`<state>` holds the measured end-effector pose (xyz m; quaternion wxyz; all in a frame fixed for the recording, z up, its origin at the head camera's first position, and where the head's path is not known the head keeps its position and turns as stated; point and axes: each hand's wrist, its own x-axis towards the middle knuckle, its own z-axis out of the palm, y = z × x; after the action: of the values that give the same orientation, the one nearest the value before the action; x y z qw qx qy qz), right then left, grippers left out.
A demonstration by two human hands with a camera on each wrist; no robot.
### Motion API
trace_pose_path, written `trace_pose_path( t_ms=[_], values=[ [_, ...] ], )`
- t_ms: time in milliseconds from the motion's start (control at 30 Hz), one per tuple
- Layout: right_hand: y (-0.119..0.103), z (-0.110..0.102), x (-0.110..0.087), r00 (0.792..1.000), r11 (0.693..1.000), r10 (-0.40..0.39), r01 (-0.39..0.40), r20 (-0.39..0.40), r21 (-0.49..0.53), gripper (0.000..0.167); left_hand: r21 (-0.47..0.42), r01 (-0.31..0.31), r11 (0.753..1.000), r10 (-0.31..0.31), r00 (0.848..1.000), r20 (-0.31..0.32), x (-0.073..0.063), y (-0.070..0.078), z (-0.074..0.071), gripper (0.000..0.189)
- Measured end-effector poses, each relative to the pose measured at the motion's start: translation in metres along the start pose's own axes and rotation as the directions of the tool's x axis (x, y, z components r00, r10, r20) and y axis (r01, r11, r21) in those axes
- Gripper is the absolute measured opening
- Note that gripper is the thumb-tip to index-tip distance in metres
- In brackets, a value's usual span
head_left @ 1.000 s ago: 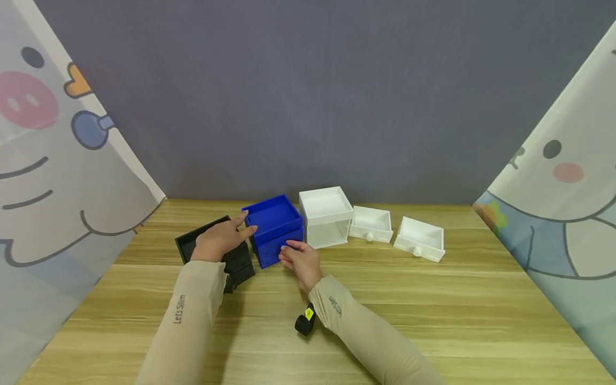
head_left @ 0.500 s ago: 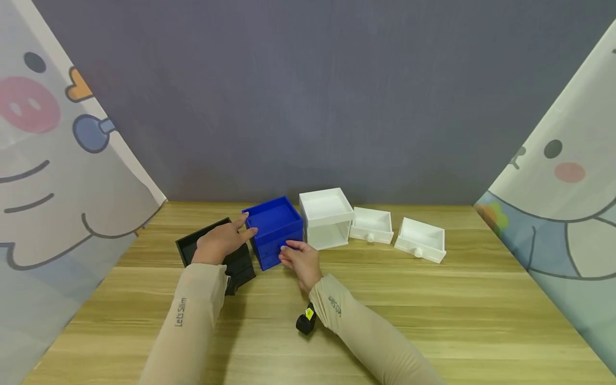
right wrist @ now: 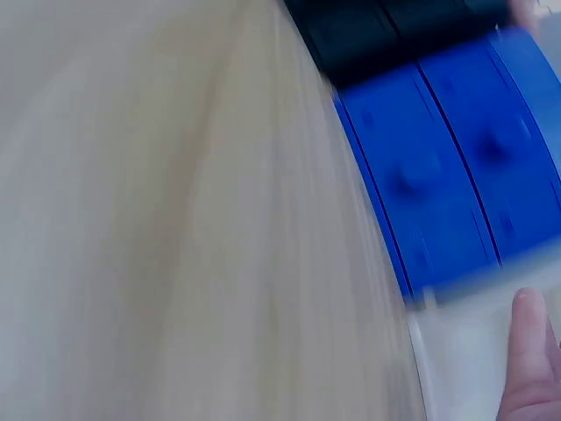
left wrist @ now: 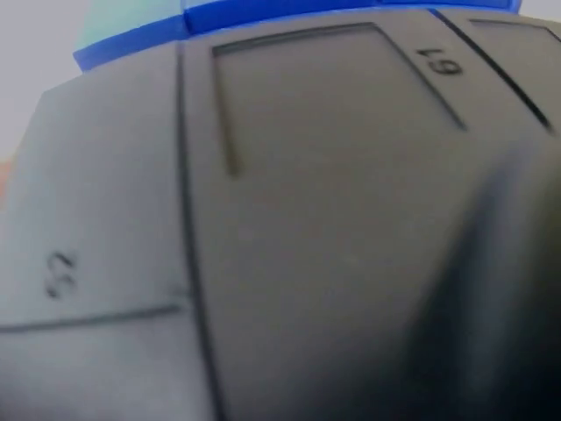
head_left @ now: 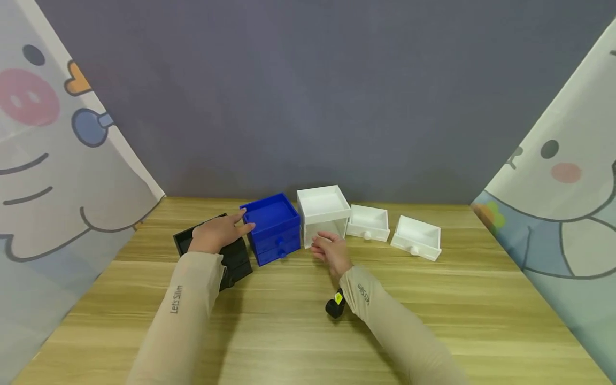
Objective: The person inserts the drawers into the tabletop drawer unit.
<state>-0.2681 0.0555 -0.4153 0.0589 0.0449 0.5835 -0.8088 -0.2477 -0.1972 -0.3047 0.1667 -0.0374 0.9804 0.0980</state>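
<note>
A small blue cabinet [head_left: 278, 235] stands on the table with both knobbed drawers closed. My left hand [head_left: 214, 232] rests index finger and thumb on its upper left edge. Under that hand is a black cabinet [head_left: 236, 256], partly hidden; its dark side [left wrist: 307, 219] with moulded numbers fills the left wrist view. My right hand [head_left: 331, 252], holding nothing, is in front of the white cabinet frame [head_left: 327, 215], whose front gapes without drawers. In the right wrist view, the blue drawer fronts [right wrist: 421, 175] show beyond my right fingers [right wrist: 528, 351].
Two white drawers with round knobs lie to the right: a nearer-to-frame drawer [head_left: 368, 223] and an outer drawer [head_left: 416, 238]. A grey backdrop [head_left: 308, 96] rises behind the wooden table [head_left: 284, 331]. Cartoon-printed cloths hang at both sides.
My right hand has left the blue cabinet's drawer front and moved right, before the white frame. Both blue knobs now show. My left hand keeps its place on the blue cabinet.
</note>
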Motion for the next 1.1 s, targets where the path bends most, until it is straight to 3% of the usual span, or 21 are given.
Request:
trace_pose_path(
  t_ms=[200,367,467,567,633,667,800,933,1100],
  values=[
    [-0.022,-0.049,0.005,0.998,0.991,0.027,-0.035,-0.062,-0.127,0.041,0.053,0.008,0.999,-0.008,1.000,-0.008,-0.001,0.006,-0.005,0.074],
    [-0.037,-0.088,0.005,0.991,0.988,0.064,-0.079,-0.116,-0.129,0.043,0.042,-0.030,0.999,0.034,0.996,-0.082,0.002,0.021,-0.014,0.073],
    [-0.045,-0.105,0.004,0.986,0.989,0.094,-0.109,-0.141,-0.100,0.044,0.030,-0.112,0.993,0.115,0.977,-0.182,0.006,0.038,-0.017,0.070],
    [-0.049,-0.118,0.005,0.977,0.986,0.137,-0.151,-0.166,-0.073,0.041,0.041,-0.201,0.979,0.205,0.942,-0.264,0.016,0.057,-0.015,0.066],
    [-0.050,-0.124,0.007,0.969,0.980,0.182,-0.193,-0.166,-0.054,0.039,0.047,-0.245,0.968,0.248,0.924,-0.291,0.023,0.068,-0.013,0.064],
    [-0.049,-0.125,0.009,0.965,0.975,0.209,-0.219,-0.160,-0.046,0.037,0.050,-0.251,0.967,0.254,0.922,-0.293,0.027,0.073,-0.012,0.063],
    [-0.044,-0.131,0.016,0.949,0.952,0.299,-0.304,-0.097,-0.043,0.040,0.040,-0.267,0.963,0.268,0.928,-0.260,0.041,0.087,-0.008,0.063],
    [-0.037,-0.134,0.025,0.944,0.943,0.325,-0.328,-0.051,-0.058,0.049,0.038,-0.261,0.965,0.263,0.943,-0.203,0.050,0.094,-0.006,0.062],
    [-0.035,-0.131,0.036,0.938,0.937,0.341,-0.344,-0.054,-0.056,0.035,0.055,-0.237,0.970,0.242,0.959,-0.145,0.054,0.098,-0.007,0.064]
  ],
)
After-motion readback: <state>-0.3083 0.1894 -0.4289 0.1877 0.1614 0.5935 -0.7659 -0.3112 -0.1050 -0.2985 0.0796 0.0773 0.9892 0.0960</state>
